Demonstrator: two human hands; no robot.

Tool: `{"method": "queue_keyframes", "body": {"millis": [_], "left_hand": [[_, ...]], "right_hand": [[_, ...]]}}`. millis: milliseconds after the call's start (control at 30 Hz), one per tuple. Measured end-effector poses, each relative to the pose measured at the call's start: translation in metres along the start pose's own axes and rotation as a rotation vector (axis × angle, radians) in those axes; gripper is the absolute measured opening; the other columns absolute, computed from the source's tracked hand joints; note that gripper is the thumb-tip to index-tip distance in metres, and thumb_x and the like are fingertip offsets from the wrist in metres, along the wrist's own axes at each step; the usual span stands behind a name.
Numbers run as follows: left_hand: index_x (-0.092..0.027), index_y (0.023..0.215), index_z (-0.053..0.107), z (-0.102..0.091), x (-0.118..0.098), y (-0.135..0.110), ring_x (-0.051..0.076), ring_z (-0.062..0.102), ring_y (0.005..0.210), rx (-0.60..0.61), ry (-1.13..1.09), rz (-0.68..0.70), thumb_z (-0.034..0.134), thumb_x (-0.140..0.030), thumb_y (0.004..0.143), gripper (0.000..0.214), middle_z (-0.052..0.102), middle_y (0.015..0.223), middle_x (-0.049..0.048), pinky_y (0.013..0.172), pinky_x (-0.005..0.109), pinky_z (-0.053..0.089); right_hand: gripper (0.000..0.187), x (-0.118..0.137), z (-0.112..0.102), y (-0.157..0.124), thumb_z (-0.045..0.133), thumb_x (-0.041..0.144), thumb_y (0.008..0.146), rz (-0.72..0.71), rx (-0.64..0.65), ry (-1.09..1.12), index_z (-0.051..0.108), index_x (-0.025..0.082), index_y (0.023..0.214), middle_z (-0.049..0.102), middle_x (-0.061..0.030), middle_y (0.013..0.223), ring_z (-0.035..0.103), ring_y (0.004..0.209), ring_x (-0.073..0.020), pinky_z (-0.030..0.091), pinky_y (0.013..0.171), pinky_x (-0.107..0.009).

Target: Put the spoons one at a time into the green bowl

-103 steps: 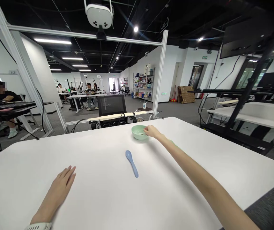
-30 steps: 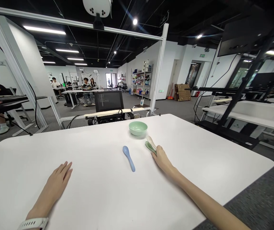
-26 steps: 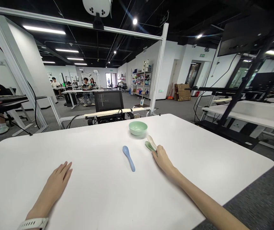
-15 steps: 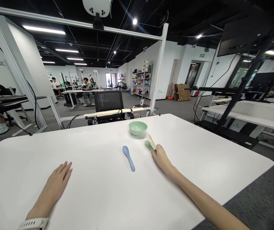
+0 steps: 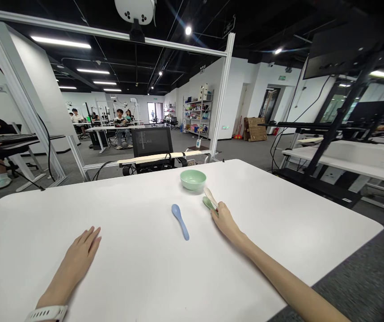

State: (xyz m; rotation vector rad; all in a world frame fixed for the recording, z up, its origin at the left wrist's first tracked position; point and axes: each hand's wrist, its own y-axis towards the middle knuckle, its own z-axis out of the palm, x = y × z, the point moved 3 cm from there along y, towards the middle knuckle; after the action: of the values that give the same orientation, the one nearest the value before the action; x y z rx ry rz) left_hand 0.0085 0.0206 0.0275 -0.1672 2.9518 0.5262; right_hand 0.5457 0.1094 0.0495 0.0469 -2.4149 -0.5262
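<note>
My right hand is closed round the handle of a cream-white spoon, whose bowl points toward the back of the table. Just below it is a green spoon; its handle is hidden by my fingers, and I cannot tell whether they grip it too. Beyond the spoons a light green bowl stands upright. A blue spoon lies left of my right hand, untouched. My left hand rests flat on the table at the left, fingers stretched out, holding nothing.
The white table has a metal frame behind its far edge. A black mesh chair stands past that edge. Several people sit at other desks in the background, and a monitor stand is at the right.
The view has shifted very slightly. Both hands, the spoons and the bowl keep practically the same places.
</note>
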Motion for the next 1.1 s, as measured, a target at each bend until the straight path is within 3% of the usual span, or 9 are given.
{"method": "queue_keyframes", "body": {"millis": [267, 400, 600, 733, 900, 1100], "left_hand": [[-0.012, 0.143, 0.066, 0.005, 0.003, 0.001, 0.033, 0.057, 0.145, 0.002, -0.014, -0.008, 0.03, -0.049, 0.096, 0.07, 0.064, 0.153, 0.0158, 0.121, 0.051, 0.047], [-0.012, 0.142, 0.066, 0.006, 0.005, 0.002, 0.033, 0.058, 0.144, 0.001, -0.007, 0.002, 0.031, -0.05, 0.096, 0.069, 0.064, 0.153, 0.0154, 0.121, 0.052, 0.048], [-0.013, 0.141, 0.067, 0.005, 0.004, 0.001, 0.033, 0.058, 0.144, -0.008, -0.001, 0.004, 0.031, -0.048, 0.097, 0.068, 0.064, 0.153, 0.0147, 0.12, 0.053, 0.049], [-0.013, 0.141, 0.068, 0.005, 0.003, 0.001, 0.033, 0.059, 0.144, -0.006, -0.003, -0.004, 0.032, -0.047, 0.096, 0.067, 0.065, 0.152, 0.0144, 0.12, 0.052, 0.049], [-0.012, 0.141, 0.067, 0.004, 0.004, 0.001, 0.034, 0.059, 0.143, -0.007, -0.007, 0.0, 0.03, -0.049, 0.094, 0.07, 0.066, 0.151, 0.0166, 0.119, 0.053, 0.049], [-0.009, 0.142, 0.067, 0.002, 0.002, 0.002, 0.035, 0.058, 0.144, 0.019, -0.009, 0.016, 0.03, -0.05, 0.093, 0.073, 0.064, 0.152, 0.0177, 0.12, 0.053, 0.048]], "right_hand": [[0.023, 0.0, -0.002, 0.0, 0.049, 0.043, 0.097, 0.015, -0.018, 0.009, 0.037, 0.028, 0.084, 0.06, -0.0069, 0.088, 0.057, 0.08, -0.0225, 0.045, 0.067, -0.032], [0.027, -0.005, -0.016, 0.012, 0.04, 0.048, 0.104, 0.048, -0.056, -0.018, 0.041, 0.027, 0.086, 0.062, -0.0089, 0.088, 0.06, 0.078, -0.0227, 0.045, 0.071, -0.033], [0.023, -0.046, -0.056, 0.044, 0.037, 0.033, 0.107, 0.076, -0.034, -0.223, 0.053, 0.021, 0.096, 0.067, -0.0127, 0.097, 0.063, 0.084, -0.0238, 0.044, 0.075, -0.032], [0.028, -0.081, -0.072, 0.048, 0.041, 0.031, 0.108, 0.159, -0.015, -0.333, 0.063, 0.014, 0.105, 0.07, -0.0201, 0.106, 0.066, 0.089, -0.0265, 0.045, 0.078, -0.033], [0.032, -0.1, -0.067, 0.043, 0.044, 0.029, 0.107, 0.154, 0.049, -0.331, 0.069, 0.01, 0.107, 0.072, -0.0215, 0.104, 0.068, 0.093, -0.0277, 0.047, 0.088, -0.033], [0.031, -0.105, -0.062, 0.046, 0.047, 0.027, 0.104, 0.142, -0.018, -0.348, 0.071, 0.008, 0.107, 0.072, -0.0257, 0.109, 0.066, 0.101, -0.0329, 0.048, 0.093, -0.039]]}}
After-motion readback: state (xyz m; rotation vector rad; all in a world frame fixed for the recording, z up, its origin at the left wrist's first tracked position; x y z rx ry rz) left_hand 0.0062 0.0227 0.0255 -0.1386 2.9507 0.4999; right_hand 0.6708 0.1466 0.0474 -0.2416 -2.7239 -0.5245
